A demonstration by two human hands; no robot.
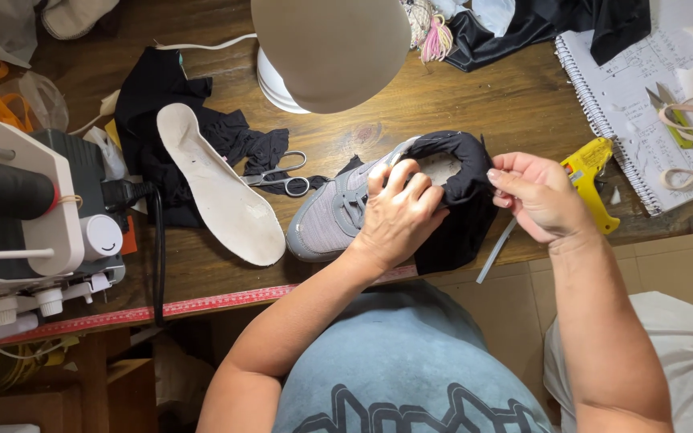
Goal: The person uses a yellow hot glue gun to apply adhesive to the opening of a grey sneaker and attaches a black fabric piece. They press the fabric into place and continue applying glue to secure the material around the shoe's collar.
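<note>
- A grey sneaker (pixel 332 215) is lying on its side near the front edge of the wooden table (pixel 459 96), toe pointing toward the person's left, with black fabric (pixel 465 196) wrapping around its heel and collar.
- The left hand (pixel 399 216) is pressing down on the sneaker's laces and opening, fingers curling over the rim and clasping the shoe.
- The right hand (pixel 539 196) is pinching the edge of the black fabric at the heel between thumb and fingertips, so it is gripping the cloth, not the shoe itself.
- A thin grey strip (pixel 495 252) is sticking out from under the fabric over the table edge, just below the right hand.
- A yellow glue gun (pixel 591 172) is lying just behind the right hand, close to a spiral notebook (pixel 627 96) covered in handwriting.
- A pair of scissors (pixel 278 178) is resting just left of the sneaker's toe, partly on another piece of black cloth (pixel 158 100).
- A white insole (pixel 218 188) is lying on that cloth, near the scissors.
- A red measuring tape (pixel 178 307) is running along the table's front edge.
- A white machine (pixel 34 224) is sitting at the far left, well apart from the shoe.
- A pale lamp shade (pixel 330 48) is hanging over the table's middle, behind the sneaker.
</note>
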